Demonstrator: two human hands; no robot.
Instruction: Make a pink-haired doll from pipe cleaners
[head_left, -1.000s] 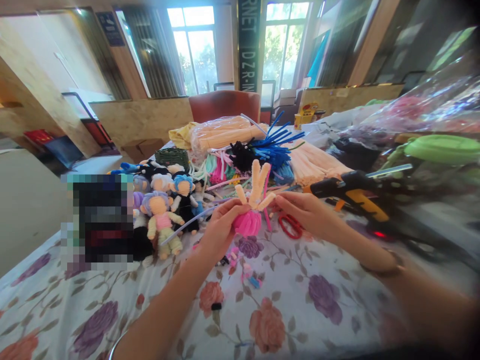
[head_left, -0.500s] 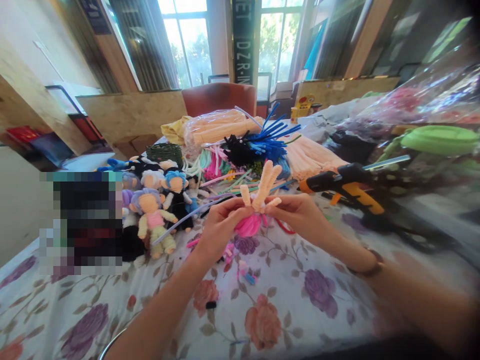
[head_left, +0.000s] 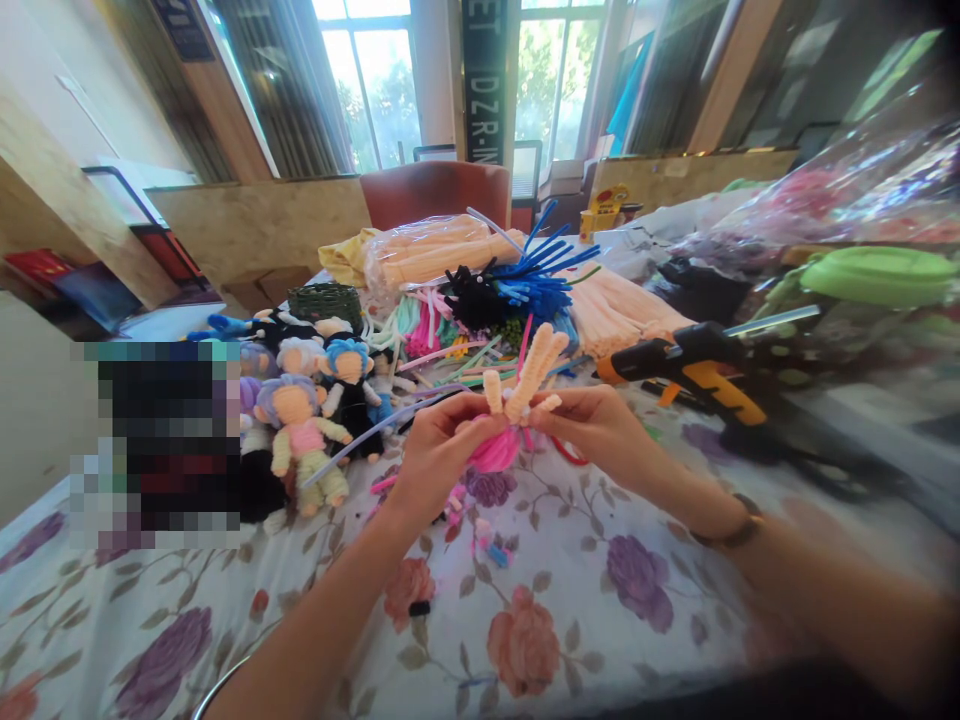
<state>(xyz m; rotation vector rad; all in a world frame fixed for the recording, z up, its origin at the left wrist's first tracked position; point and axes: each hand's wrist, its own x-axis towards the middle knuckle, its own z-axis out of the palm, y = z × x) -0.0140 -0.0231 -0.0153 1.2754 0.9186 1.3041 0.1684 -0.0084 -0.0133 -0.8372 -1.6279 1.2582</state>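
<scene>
Between my hands is a small doll figure point(head_left: 534, 372) of cream fuzzy stems, its pink part point(head_left: 496, 452) hanging downward and its cream limbs pointing up. My left hand point(head_left: 442, 440) pinches it from the left, near a short cream stub. From the right, my right hand point(head_left: 581, 420) grips it beside another short cream end. A thin pink stem point(head_left: 524, 345) stands up behind the limbs. Red handles point(head_left: 568, 452) show partly below my right hand. Fingers cover the figure's middle.
Finished dolls point(head_left: 304, 430) crowd the left, next to a blurred-out patch. A black and orange glue gun point(head_left: 697, 365) lies at right. Behind are blue stems point(head_left: 540, 275), peach stems point(head_left: 622, 310) and a wrapped bundle point(head_left: 439, 250). Small scraps point(head_left: 491, 545) lie on the flowered cloth point(head_left: 300, 640).
A thin pink stem now shows upright behind the cream limbs. Both hands keep nearly the same grip, and the view has shifted slightly.
</scene>
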